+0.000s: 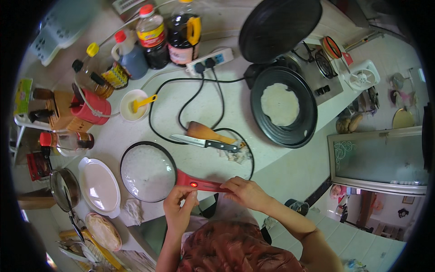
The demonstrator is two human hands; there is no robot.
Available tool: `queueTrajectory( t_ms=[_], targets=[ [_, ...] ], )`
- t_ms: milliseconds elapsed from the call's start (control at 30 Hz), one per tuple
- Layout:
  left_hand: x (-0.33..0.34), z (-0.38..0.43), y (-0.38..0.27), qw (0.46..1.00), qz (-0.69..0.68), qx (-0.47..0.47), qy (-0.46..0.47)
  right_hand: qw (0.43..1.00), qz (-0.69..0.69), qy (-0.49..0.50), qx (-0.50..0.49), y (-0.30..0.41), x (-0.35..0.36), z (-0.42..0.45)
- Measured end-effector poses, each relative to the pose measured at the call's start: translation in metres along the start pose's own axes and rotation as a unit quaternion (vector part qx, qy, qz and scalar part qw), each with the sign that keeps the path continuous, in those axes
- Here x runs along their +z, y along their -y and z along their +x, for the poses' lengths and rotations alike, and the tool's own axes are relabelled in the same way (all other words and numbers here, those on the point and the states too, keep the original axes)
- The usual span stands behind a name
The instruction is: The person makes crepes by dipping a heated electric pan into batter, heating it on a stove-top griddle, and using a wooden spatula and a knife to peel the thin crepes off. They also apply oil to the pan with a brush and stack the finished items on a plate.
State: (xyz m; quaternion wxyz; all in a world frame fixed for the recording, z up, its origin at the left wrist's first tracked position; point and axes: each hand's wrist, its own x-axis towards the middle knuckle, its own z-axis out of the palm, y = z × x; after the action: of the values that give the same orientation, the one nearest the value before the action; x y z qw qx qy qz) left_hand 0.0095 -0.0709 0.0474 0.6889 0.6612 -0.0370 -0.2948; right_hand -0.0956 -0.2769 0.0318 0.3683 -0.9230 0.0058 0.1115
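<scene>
A round electric crepe maker (148, 171) rests near the counter's front edge, a thin whitish layer covering its dark-rimmed plate. Its red handle (207, 185) points right, with a lit red indicator. My right hand (244, 193) grips the handle's far end. My left hand (180, 202) is at the handle's near edge by the light, fingers curled and thumb close to them; whether it grips the handle is unclear. Behind the handle lie a knife (204, 142) with a black grip and a wooden spatula (207, 132), partly over food scraps (238, 156).
An opened electric griddle (283, 139) holds a pale flatbread (280, 103). Its cord loops to a power strip (210, 61). A white bowl (133, 108) holds a yellow brush. Sauce bottles (151, 37) line the back. Left are a white oval dish (99, 187) and a plate of thin pancakes (103, 231).
</scene>
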Motion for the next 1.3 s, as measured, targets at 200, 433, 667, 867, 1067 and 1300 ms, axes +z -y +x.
queueTrajectory(
  t_ms=[200,433,667,867,1067,1300],
  targets=[
    [0.070,0.015,0.013,0.996,0.058,-0.026,0.059,0.989,0.097,-0.070,0.088,-0.036,-0.026,-0.032],
    [0.108,0.016,0.063,0.997,0.071,-0.035,-0.006,0.993,0.087,-0.071,0.034,-0.062,-0.024,-0.004],
    [0.098,0.025,0.063,0.990,0.096,-0.090,-0.050,0.988,0.001,-0.151,-0.019,-0.072,-0.004,0.061],
    [0.088,0.036,0.066,0.993,0.069,-0.050,-0.076,0.993,-0.064,-0.092,0.024,-0.071,0.005,0.078],
    [0.079,0.046,0.061,0.992,0.069,-0.055,-0.090,0.989,-0.114,-0.091,-0.004,-0.075,-0.001,0.093],
    [0.086,0.060,0.069,0.993,0.078,-0.053,-0.069,0.993,-0.108,-0.006,0.035,-0.082,-0.009,0.103]
  ],
)
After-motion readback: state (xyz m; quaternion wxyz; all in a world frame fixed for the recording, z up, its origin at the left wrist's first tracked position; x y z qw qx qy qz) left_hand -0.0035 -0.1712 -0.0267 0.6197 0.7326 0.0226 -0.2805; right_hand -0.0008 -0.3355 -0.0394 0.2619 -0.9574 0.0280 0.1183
